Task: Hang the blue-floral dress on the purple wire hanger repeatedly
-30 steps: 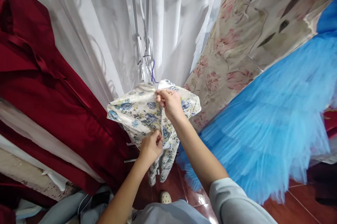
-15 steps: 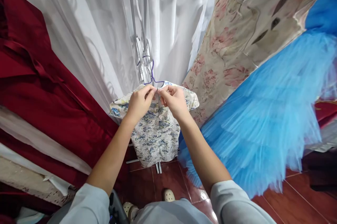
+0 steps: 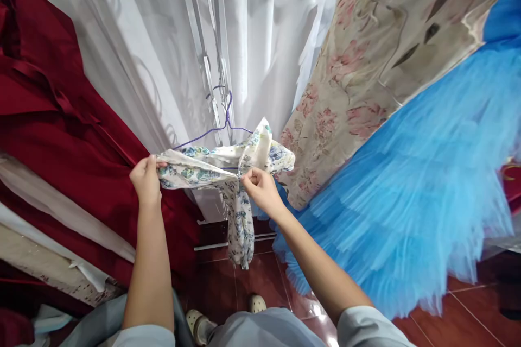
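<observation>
A small white garment with blue flowers (image 3: 240,206) hangs partly off a purple wire hanger (image 3: 215,128), whose hook is on a clear rack in front of a white curtain. My left hand (image 3: 145,180) grips the garment's left shoulder edge and holds it out to the left. Near the hanger's middle, my right hand (image 3: 260,190) pinches the fabric at the collar. The hanger's left arm is bare; the right shoulder is still draped over it.
A dark red dress (image 3: 61,135) hangs at the left. At the right hang a floral beige fabric (image 3: 366,75) and a blue tulle skirt (image 3: 427,184). Red floor tiles (image 3: 260,282) and my shoes show below, with a white rack foot (image 3: 236,241) across the floor.
My left hand rose from the garment's waist to the collar, then pulled the left shoulder off the hanger out to the left. The garment now hangs bunched and the hanger's left arm is uncovered.
</observation>
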